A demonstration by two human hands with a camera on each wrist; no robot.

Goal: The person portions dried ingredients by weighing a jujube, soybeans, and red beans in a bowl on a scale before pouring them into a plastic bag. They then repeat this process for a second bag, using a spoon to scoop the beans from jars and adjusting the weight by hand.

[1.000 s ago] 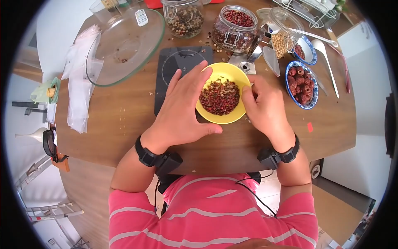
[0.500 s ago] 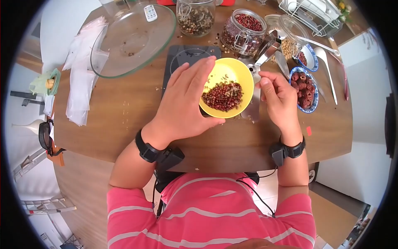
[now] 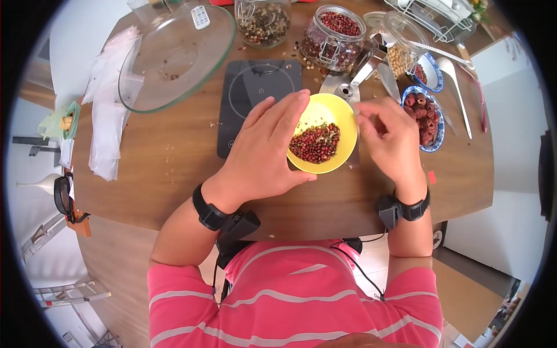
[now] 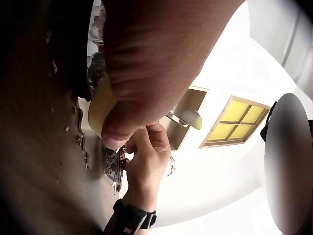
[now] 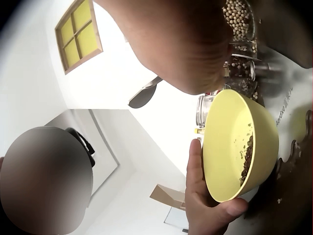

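Observation:
My left hand (image 3: 264, 145) holds a yellow bowl (image 3: 342, 111) from its left side, fingers along the far side and thumb at the near rim. Small dark red beans (image 3: 316, 145), mixed with paler bits, lie in the bowl. By the bowl's right rim is my right hand (image 3: 391, 136), its fingers bent and the thumb near the index fingertip; I cannot tell whether anything is pinched there. In the right wrist view, the bowl (image 5: 227, 132) is tipped on its side in the picture, with the left hand (image 5: 208, 210) cupped under it.
Behind the bowl lie a black kitchen scale (image 3: 261, 87) and a metal piece (image 3: 336, 81). Glass jars of red beans (image 3: 333, 49) and mixed grains (image 3: 264, 26) stand further back. A blue-patterned dish of dried red fruit (image 3: 429, 119) sits right; a wide glass dish (image 3: 174, 64) and plastic bags (image 3: 107, 133) left.
The right hand has let go of the bowl's rim, drawn away to the right, then come back close to the rim. The left hand keeps holding the bowl; the beans have shifted inside it.

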